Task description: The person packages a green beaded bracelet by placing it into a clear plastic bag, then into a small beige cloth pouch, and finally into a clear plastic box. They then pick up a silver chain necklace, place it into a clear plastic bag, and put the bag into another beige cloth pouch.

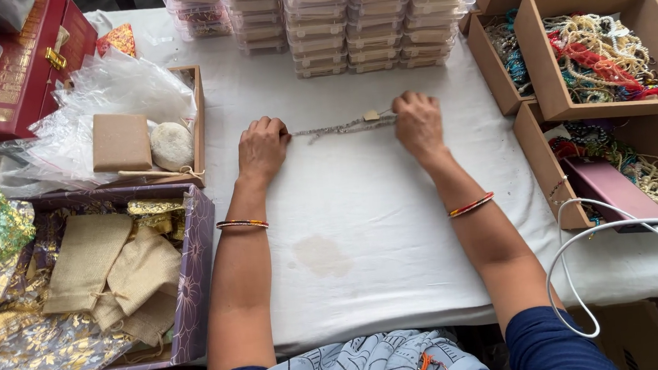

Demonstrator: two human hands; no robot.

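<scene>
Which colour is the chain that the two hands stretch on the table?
Silver-grey chain, with a small beige tag; head view.

chain (344, 127) mid-table (364, 229), pouches (117, 276) left, bead boxes (565, 104) right

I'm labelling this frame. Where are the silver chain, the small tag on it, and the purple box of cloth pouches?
silver chain (340, 127), head view, middle of the stretched strand.
small tag (371, 115), head view, centre of the tan tag.
purple box (199, 273), head view, its right wall.
</scene>
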